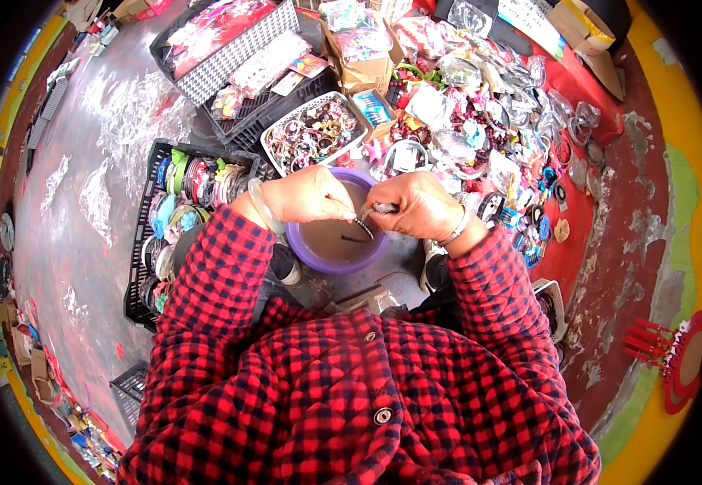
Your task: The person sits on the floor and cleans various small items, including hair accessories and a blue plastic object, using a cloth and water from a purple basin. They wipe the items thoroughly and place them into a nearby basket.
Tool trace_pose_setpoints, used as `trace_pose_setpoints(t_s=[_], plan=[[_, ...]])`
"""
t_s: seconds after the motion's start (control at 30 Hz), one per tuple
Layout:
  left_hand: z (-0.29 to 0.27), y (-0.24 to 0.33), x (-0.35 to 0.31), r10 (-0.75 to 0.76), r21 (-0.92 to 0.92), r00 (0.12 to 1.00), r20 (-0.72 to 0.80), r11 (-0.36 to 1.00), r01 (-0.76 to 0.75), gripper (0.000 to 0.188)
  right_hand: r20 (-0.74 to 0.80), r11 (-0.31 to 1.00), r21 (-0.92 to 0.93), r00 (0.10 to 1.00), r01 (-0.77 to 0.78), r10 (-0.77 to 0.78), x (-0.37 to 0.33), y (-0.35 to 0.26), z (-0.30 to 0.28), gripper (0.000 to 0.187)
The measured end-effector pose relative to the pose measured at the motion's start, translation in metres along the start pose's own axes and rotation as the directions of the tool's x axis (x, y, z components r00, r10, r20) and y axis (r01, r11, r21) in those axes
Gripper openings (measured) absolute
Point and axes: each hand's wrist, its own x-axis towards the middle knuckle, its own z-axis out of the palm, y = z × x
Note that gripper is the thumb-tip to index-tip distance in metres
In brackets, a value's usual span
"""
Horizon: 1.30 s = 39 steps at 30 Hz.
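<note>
Over a purple basin [316, 259] of murky brownish water [326, 240], my two hands come close together. My left hand [309, 196] is closed, thumb and fingers pinching one end of a thin dark band [364, 228] with a shiny, beaded-looking stretch. The fingers of my right hand [420, 207] are curled around the other side of that band. A small greyish wad [385, 208], perhaps cloth, shows between the right thumb and fingers. The band's full shape is partly hidden by my fingers.
A black crate [137, 267] of headbands and hair ties stands at left. Beyond the basin is a white basket [359, 121] of small accessories, with a cardboard box [364, 74] behind. Bagged trinkets [456, 121] heap up at right, beside a red-and-yellow wall edge.
</note>
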Motion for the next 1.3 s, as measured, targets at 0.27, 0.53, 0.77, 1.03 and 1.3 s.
trace_pose_setpoints(t_s=[0.27,0.53,0.77,1.03,1.3], plan=[[0.006,0.013,0.003,0.346,0.706,0.806,-0.479,0.698,0.120,0.010,0.244,0.539,0.506,0.712,-0.673,0.659,0.010,-0.006,-0.020,0.012],[0.006,-0.002,0.010,0.181,0.146,0.538,-0.823,0.983,-0.107,0.012,0.086,0.877,0.276,0.919,-0.392,0.384,0.001,0.018,-0.012,0.031],[0.004,-0.008,0.010,0.091,-0.049,0.665,-0.741,0.981,-0.188,0.011,-0.442,0.827,0.161,0.709,-0.539,0.549,-0.011,0.049,-0.041,0.021],[0.020,-0.002,0.018,0.281,0.251,0.742,-0.609,0.955,-0.156,0.008,-0.259,0.546,0.837,0.851,-0.038,0.456,-0.001,0.016,-0.028,0.035],[0.022,-0.002,0.015,0.131,-0.050,0.790,-0.599,0.979,-0.200,0.008,-0.298,0.972,-0.220,0.954,-0.083,0.014,0.016,-0.013,-0.002,0.017]])
